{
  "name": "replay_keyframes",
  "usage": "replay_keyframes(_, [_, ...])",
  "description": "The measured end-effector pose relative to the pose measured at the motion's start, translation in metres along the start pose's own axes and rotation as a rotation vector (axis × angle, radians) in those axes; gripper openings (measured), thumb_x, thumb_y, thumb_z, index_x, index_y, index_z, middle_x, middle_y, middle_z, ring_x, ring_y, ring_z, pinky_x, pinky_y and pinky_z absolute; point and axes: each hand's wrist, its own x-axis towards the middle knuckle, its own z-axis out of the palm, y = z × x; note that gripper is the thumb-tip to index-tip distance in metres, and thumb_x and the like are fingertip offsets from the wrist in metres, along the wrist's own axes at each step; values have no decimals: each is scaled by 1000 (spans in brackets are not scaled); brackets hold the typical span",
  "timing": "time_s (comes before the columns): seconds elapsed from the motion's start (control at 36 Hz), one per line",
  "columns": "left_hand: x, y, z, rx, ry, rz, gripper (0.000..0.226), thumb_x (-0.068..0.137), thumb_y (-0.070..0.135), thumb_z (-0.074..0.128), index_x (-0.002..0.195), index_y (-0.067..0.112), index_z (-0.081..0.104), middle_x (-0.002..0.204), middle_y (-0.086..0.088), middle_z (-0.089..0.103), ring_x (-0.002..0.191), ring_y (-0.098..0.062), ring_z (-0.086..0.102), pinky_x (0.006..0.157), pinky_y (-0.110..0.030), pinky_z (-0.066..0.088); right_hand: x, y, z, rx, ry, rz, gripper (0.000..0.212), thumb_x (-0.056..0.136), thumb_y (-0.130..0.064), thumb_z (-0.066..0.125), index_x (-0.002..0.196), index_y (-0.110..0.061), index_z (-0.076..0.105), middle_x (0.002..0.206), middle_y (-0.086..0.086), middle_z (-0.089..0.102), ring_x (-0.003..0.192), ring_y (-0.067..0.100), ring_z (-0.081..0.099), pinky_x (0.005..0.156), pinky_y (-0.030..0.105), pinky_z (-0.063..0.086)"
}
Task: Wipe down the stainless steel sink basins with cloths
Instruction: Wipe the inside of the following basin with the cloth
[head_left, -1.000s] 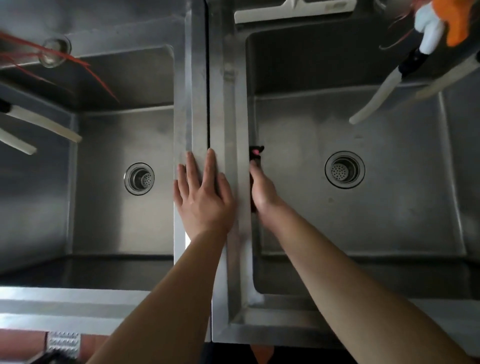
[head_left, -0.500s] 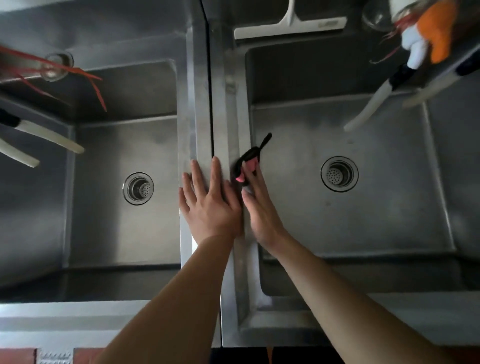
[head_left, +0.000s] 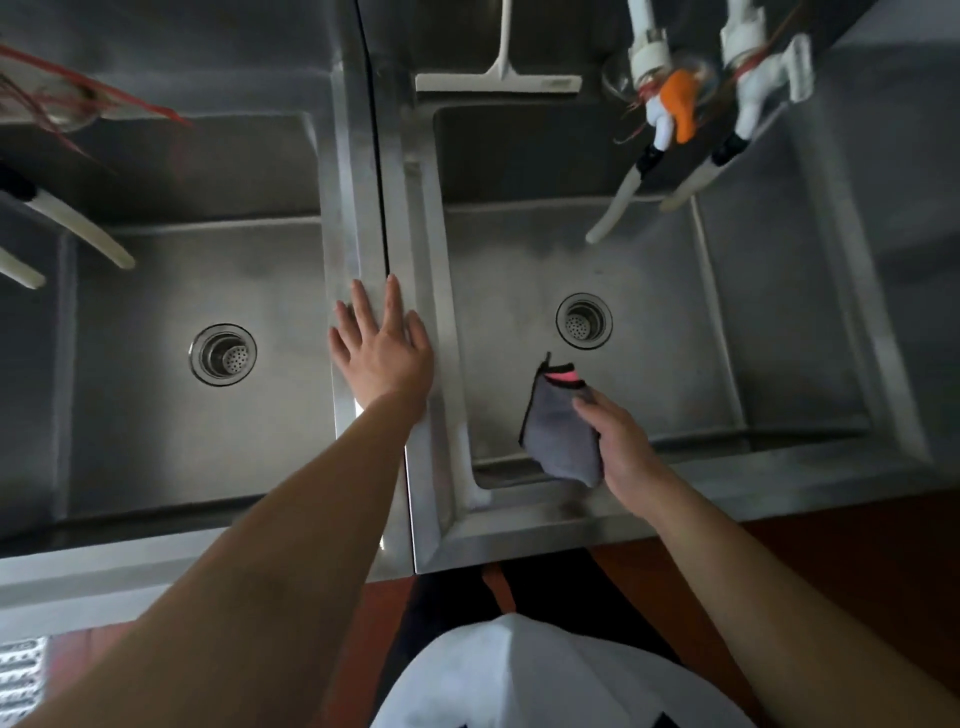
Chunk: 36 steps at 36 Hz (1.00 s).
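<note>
i see right hand (head_left: 621, 441) pinching grey cloth (head_left: 561, 434) over right basin (head_left: 675, 332), cloth at its 9 o'clock, drain (head_left: 583, 320) at 12. left hand (head_left: 382, 348) spread flat on divider rim (head_left: 363, 218).

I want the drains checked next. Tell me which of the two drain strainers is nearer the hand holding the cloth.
The right basin's drain, just beyond the right hand and its grey cloth. The left basin's drain lies across the divider.
</note>
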Motion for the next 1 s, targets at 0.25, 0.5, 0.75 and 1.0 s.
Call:
replay_keyframes(0.25, [-17,0,-21,-45,-150,12,62,100,52,36,157,43,12,167,1,-11,154,-28,-12,124,-46,-6,14,-27,-55,8,155,90,20,100,-17,49,98,-20,68,98,5,73,87,20,70,83,34,53])
replay_keyframes(0.5, [-159,76,47,88,-154,119,73,96,41,48,158,39,10,167,-2,-13,152,-24,-19,123,-43,-10,93,-36,-125,-366,16,156,32,100,-11,49,131,-11,58,139,12,55,129,29,52,112,39,37])
replay_keyframes(0.75, [-188,115,91,183,-199,-184,59,98,54,30,154,35,28,167,1,15,155,-20,5,125,-42,6,200,-48,-152,-1029,-110,-217,42,102,-19,40,141,-26,54,122,8,64,102,29,60,79,30,47])
replay_keyframes(1.0, [-189,125,93,188,-169,-237,60,94,55,34,149,33,41,159,7,36,151,-17,23,123,-43,17,260,1,-96,-1687,-569,-512,58,95,-23,45,151,-30,34,162,1,27,149,28,21,118,54,16])
